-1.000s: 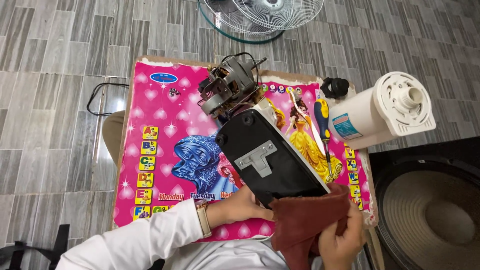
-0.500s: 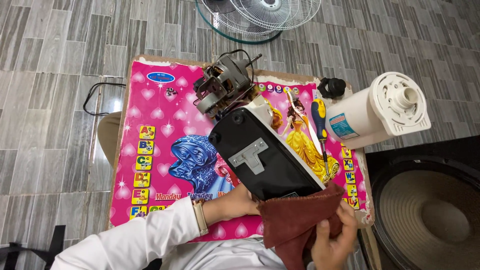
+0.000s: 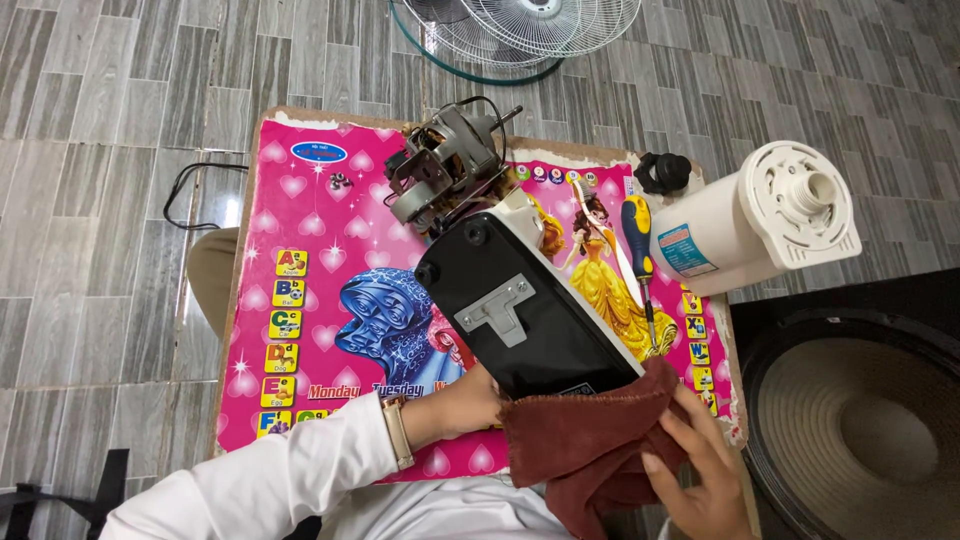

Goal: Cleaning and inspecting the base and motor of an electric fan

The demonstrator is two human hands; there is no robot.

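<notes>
Left hand (image 3: 470,400): rests against the near end of the black fan body at the 6 o'clock edge of the table; fingers hidden under the cloth and body, so whether they grip or lie flat cannot be told.
Right hand (image 3: 700,475): at 5 o'clock, fingers curled around the dark red cloth, thumb on top, bunching the fabric.
Dark red cloth (image 3: 590,445): wrapped over the near end of the fan body, between the two hands, touching both.
Black fan body (image 3: 520,315): lies tilted across the table centre, long axis running from 11 o'clock to 5 o'clock; a grey metal bracket sits on its upper face.
Bare motor (image 3: 440,170): joined to the far end of the fan body at 11 o'clock, shaft pointing toward 1 o'clock.
Screwdriver (image 3: 640,255): yellow and blue handle, lies on the mat at 2 o'clock, just beside the fan body.
White housing (image 3: 750,225): on its side at 3 o'clock, at the table's right edge.
Pink mat (image 3: 300,250): covers the table top.
Wire fan guard (image 3: 520,30): on the floor at 12 o'clock, well apart from the table.
</notes>
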